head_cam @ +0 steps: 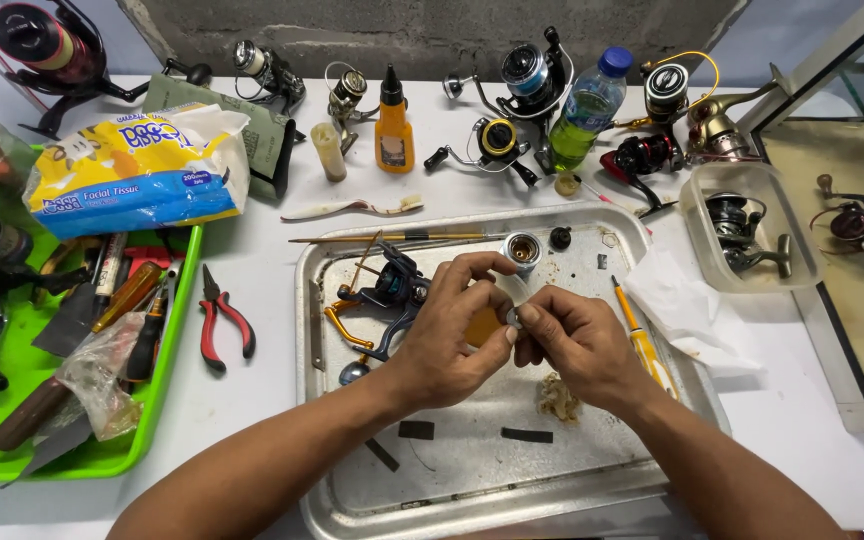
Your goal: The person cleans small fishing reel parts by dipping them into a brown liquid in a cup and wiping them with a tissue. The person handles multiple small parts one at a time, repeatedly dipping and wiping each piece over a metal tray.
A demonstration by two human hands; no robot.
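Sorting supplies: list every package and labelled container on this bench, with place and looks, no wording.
Tissue pack: back left, soft plastic pillow, yellow, white and blue.
Orange bottle: back centre, small, black pointed cap, pale label.
Water bottle: back right, leaning, clear green-tinted, blue cap, blue-white label.

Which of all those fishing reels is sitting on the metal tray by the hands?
Only the black reel with gold parts lies on the metal tray, just beside the left hand. One reel sits in a clear tub; others lie on the white table.

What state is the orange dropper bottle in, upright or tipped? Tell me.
Upright. The orange dropper bottle stands on its base on the white table, black nozzle pointing up, behind the metal tray.
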